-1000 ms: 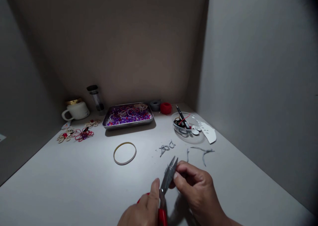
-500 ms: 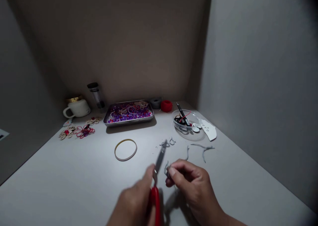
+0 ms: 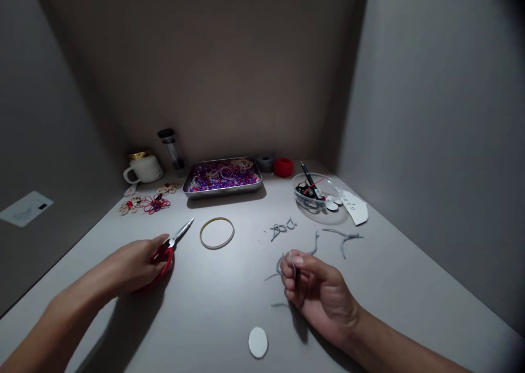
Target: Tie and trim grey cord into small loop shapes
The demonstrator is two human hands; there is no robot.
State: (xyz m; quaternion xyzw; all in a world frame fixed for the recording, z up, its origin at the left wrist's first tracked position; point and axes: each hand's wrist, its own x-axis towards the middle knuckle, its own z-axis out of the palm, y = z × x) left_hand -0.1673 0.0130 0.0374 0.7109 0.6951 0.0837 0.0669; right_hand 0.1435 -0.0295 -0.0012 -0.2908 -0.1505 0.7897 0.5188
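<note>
My left hand (image 3: 139, 261) is closed around the red handles of a pair of scissors (image 3: 174, 242) at the left of the table, the blades pointing away and to the right. Between the curled fingers of my right hand (image 3: 315, 285) is a piece of grey cord (image 3: 280, 266), its thin ends sticking out to the left. A small white oval piece (image 3: 258, 342) lies near the front edge of the view. Grey cord scraps (image 3: 283, 228) lie beyond my right hand. A thin hoop (image 3: 217, 233) rests flat, right of the scissors' tips.
At the back stands a metal tray (image 3: 225, 191) of purple and red beads. Red cord (image 3: 283, 167) and grey cord (image 3: 266, 162) rolls sit beside it. A clear dish (image 3: 324, 184) holds a pen. A white mug (image 3: 145, 169) and cord flowers (image 3: 155, 204) are at the left.
My left hand has carried the scissors leftward, away from my right hand. The white oval now shows on the table. My right hand still holds grey cord, and the view has shifted slightly.
</note>
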